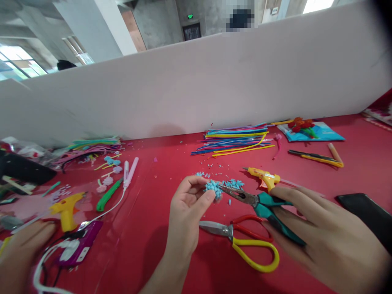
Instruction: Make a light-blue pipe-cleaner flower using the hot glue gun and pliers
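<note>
Between thumb and fingers, my left hand (191, 204) pinches a small light-blue flower-like cluster (213, 190). My right hand (318, 228) is wrapped around the green handles of long-nose pliers (245, 197). The tips of the pliers reach the cluster's right side; whether they grip a piece of it I cannot tell. Just behind lies a heap of light-blue cut pieces (234, 183) on the red tabletop. Below the pliers rest scissors (229, 231) with one red and one yellow handle loop, their blades pointing left.
Colored pipe cleaners (235, 139) lie by the white partition (196, 90). A yellow glue gun (263, 176), a cutter (315, 157) and a black phone (367, 214) are at right. Left are another glue gun (67, 209), a purple power strip (82, 245) and a co-worker's hand (33, 237).
</note>
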The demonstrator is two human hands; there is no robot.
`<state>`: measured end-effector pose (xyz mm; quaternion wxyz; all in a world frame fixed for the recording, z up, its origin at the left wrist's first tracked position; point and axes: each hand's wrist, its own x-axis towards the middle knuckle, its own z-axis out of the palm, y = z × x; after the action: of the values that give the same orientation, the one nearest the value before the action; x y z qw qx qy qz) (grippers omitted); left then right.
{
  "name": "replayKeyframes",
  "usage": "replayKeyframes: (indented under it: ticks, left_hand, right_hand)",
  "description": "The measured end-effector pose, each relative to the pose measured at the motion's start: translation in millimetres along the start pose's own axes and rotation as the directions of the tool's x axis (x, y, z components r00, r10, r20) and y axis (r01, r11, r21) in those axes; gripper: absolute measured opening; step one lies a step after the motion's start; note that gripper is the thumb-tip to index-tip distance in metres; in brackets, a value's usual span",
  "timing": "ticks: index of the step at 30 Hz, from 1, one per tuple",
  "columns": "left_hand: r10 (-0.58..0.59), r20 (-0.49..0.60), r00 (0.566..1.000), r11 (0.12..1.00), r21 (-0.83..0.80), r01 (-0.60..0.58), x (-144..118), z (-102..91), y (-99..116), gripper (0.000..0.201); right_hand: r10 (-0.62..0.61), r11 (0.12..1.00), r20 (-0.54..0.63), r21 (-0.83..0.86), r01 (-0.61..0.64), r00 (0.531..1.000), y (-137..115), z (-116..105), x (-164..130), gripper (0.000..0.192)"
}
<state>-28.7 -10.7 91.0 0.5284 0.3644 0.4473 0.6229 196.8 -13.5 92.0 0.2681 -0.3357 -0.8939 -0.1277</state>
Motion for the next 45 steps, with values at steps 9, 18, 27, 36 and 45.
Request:
replayKeyframes:
  ticks: [9,18,27,36,45]
  left_hand:
    - [-0.286,0.262,0.922,0.944,-0.089,0.318,13,-16.0,12,0.014]
    - [-0.27,0.298,0.916,0.957,-0.026,0.29,18,-12.6,2,0.016]
    - [-0.072,0.209,0.975,0.991,0.127,0.046,5,3.5,-3,0.014]
    - [-0.238,0.196,0.951,0.971,0.036,0.236,7,0.6,-12,0.021]
    - [-0.256,0.117,0.96,0.967,0.019,0.256,4,4.9,-9,0.021]
  right_hand:
    - [-0.018,0.989,0.034,0.15,0.013,0.999,18,-11,4,0.015]
    - [0.343,0.733,0.198,0.555,-0.393,0.918,11,-9,19,0.014]
    - [0.41,0.721,-0.057,0.632,-0.285,0.91,-10,28,44,0.008]
    - [0.217,0.841,-0.136,0.53,-0.114,0.967,-6,29,40,0.009]
    - [0.2,0.844,-0.139,0.527,-0.098,0.97,-7,33,39,0.008]
